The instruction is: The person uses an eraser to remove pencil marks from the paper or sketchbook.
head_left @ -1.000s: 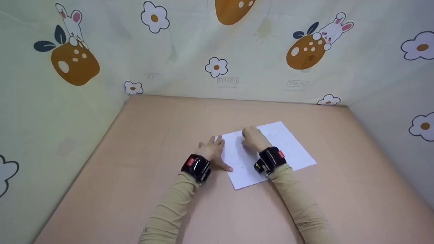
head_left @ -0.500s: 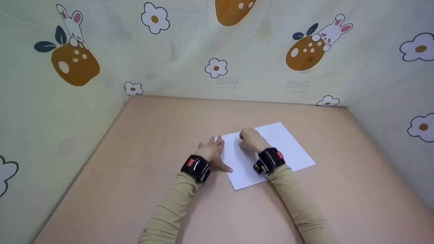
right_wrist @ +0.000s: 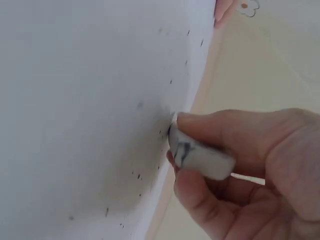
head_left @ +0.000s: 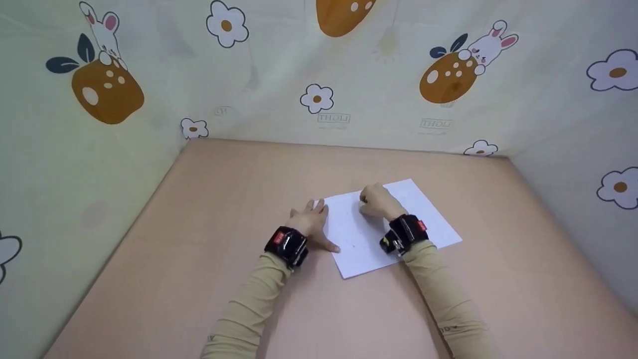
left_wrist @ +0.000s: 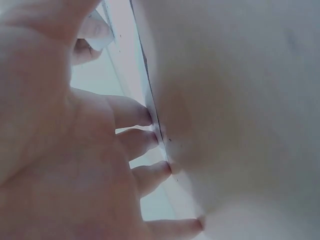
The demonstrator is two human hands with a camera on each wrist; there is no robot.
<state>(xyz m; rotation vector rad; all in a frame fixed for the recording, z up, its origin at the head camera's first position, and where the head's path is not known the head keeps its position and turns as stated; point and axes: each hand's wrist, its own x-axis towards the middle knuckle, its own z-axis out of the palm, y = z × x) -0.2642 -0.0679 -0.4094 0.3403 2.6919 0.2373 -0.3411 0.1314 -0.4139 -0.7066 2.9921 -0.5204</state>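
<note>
A sheet of white paper (head_left: 349,224) lies on the table, turned at a slant. My left hand (head_left: 310,224) rests with spread fingers on its left edge; in the left wrist view the fingertips (left_wrist: 162,167) touch down along that edge. My right hand (head_left: 380,202) is over the upper middle of the sheet. In the right wrist view, its thumb and fingers pinch a white eraser (right_wrist: 205,160) with dark smudges, one end against the paper. Small dark crumbs (right_wrist: 139,176) and faint grey marks are scattered over the sheet near it.
The tan table (head_left: 239,189) reaches back to a pale cloth wall (head_left: 269,65) printed with flowers, rabbits and orange fruit. Cloth walls also stand at the left and right. Each wrist wears a black camera band (head_left: 287,247).
My right hand shifted slightly left, then moved back right across the paper with the eraser. The left hand and the sheet have stayed in place.
</note>
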